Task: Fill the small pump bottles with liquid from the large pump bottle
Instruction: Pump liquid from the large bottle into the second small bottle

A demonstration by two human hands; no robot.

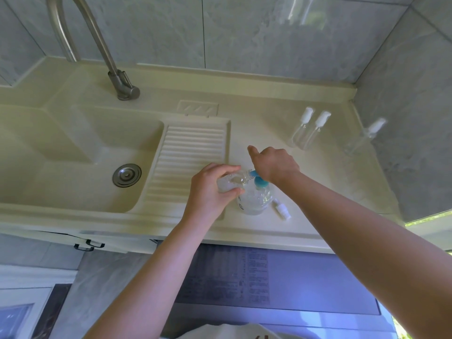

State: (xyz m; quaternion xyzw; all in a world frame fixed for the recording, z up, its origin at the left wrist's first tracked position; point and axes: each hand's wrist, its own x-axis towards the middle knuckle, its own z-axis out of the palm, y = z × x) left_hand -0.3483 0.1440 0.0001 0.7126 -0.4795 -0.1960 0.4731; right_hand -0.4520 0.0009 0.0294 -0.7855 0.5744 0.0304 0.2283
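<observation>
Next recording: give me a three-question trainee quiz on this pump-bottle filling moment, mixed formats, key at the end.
1. True or false: the left hand holds a small clear bottle tilted with its mouth at the teal spout of the large pump bottle.
2. How many capped small bottles stand on the counter toward the wall?
3. Where does the loose white pump cap lie? A) in the sink B) on the counter right of the large bottle C) on the ribbed drainboard

Key: 1 true; 2 three; 3 B
</observation>
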